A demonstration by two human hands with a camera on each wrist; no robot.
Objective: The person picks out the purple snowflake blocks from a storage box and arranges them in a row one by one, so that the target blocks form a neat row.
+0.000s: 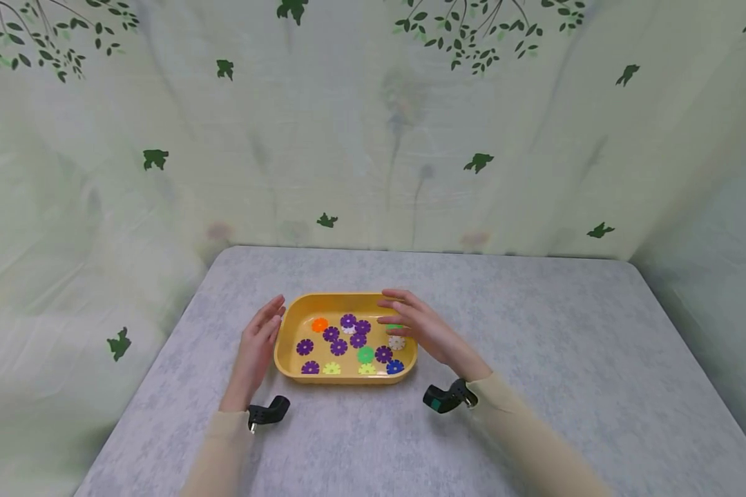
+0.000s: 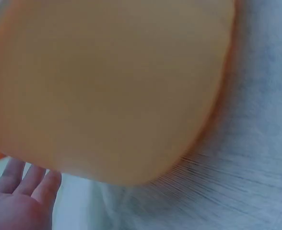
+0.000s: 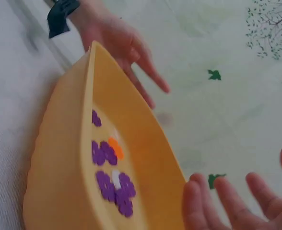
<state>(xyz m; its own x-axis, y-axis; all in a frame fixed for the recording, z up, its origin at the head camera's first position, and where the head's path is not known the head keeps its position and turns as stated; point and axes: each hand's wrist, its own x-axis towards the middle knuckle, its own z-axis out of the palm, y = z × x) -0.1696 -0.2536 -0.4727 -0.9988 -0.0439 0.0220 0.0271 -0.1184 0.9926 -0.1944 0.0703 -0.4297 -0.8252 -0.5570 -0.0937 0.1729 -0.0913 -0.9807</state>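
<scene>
A yellow plastic tray stands on the table, holding several flower-shaped plastic discs. Most are purple; others are orange, green, yellow, blue and white. My left hand is at the tray's left end, fingers extended along its outer wall. In the left wrist view the tray's side fills most of the picture, with the fingers by its edge. Over the right end reaches my right hand, its fingers spread and holding nothing, partly covering a green disc.
The grey mottled table reaches well to the right of the tray. Behind it hangs a pale curtain with green leaf prints, which continues along the left and right sides. Black cameras are strapped to both wrists.
</scene>
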